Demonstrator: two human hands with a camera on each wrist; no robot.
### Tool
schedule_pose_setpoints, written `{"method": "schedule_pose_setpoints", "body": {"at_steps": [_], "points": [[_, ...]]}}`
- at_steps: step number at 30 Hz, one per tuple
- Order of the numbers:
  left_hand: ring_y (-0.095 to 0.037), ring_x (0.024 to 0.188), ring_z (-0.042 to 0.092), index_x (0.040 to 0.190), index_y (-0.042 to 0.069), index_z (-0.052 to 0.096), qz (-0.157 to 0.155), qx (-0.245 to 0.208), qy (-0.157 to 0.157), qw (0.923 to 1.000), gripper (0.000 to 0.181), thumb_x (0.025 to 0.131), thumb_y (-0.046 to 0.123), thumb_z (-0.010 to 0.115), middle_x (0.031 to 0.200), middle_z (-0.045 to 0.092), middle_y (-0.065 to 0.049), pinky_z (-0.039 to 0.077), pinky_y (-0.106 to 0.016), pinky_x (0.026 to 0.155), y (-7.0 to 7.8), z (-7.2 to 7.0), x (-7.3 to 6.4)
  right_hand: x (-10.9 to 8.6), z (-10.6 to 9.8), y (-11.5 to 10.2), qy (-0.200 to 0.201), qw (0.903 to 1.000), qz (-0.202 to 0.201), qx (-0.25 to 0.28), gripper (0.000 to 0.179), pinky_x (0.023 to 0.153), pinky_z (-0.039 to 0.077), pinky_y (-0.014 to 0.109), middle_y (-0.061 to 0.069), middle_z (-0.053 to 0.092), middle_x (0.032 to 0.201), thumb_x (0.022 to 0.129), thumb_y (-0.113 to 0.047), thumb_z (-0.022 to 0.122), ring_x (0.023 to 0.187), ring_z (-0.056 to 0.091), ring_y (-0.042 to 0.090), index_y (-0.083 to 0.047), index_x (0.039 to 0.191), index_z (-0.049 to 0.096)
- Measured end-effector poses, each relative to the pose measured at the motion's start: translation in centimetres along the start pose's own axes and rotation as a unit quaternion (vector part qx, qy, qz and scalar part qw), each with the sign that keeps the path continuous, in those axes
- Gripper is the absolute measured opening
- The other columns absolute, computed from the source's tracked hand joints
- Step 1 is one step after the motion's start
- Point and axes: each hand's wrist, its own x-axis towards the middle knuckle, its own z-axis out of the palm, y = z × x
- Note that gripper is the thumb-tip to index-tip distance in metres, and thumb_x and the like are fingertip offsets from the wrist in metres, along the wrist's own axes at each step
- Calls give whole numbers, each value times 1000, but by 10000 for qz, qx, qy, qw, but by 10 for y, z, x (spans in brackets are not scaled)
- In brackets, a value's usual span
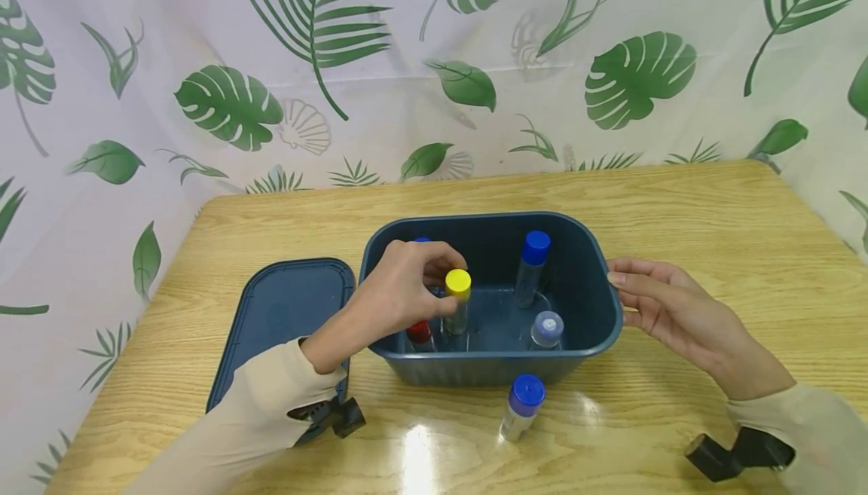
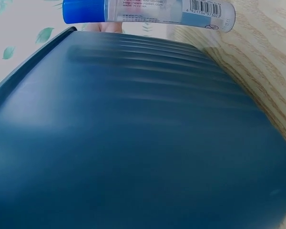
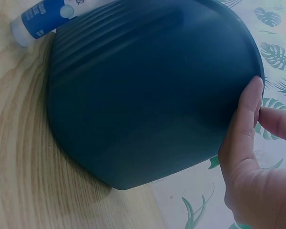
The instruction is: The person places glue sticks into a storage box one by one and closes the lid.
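Note:
In the head view my left hand [image 1: 403,288] reaches into a dark blue bin [image 1: 488,371]. Its thumb and fingers pinch a clear bottle with a yellow cap [image 1: 457,284] near the top. Beside it, partly behind the hand, are a red-capped bottle [image 1: 420,331] and a blue cap [image 1: 422,239]. My right hand [image 1: 678,314] grips the bin's right rim, thumb at the edge, fingers [image 3: 248,129] along the outer wall. Toward the right inside stand a tall blue-capped tube [image 1: 532,269] and a short clear bottle with a pale cap [image 1: 546,329].
A blue-capped clear tube [image 1: 521,407] with a printed label stands on the wooden table [image 1: 644,435] just in front of the bin. Left of the bin lies a dark blue lid [image 1: 291,299], partly under my left forearm. A leaf-print cloth [image 1: 380,133] hangs behind the table.

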Motion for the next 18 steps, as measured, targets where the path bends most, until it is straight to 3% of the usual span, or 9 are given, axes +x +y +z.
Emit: {"method": "schedule_pose_setpoints", "body": {"at_steps": [11, 18], "points": [[-17, 87, 70, 105, 0, 68, 212, -253, 279, 9991, 27, 80, 6, 76, 99, 70, -9, 57, -30, 79, -2, -1, -2, 0, 0, 0, -62, 10000, -25, 52, 37, 83, 56, 33, 11, 65, 110, 101, 9, 25, 101, 66, 20, 2, 117, 58], [-17, 85, 70, 104, 0, 69, 217, -250, 373, 9988, 26, 80, 7, 77, 98, 71, -9, 57, -25, 76, -1, -1, -3, 0, 0, 1, -98, 9999, -41, 34, 38, 83, 56, 33, 11, 65, 110, 101, 9, 25, 101, 66, 20, 2, 118, 58]]}}
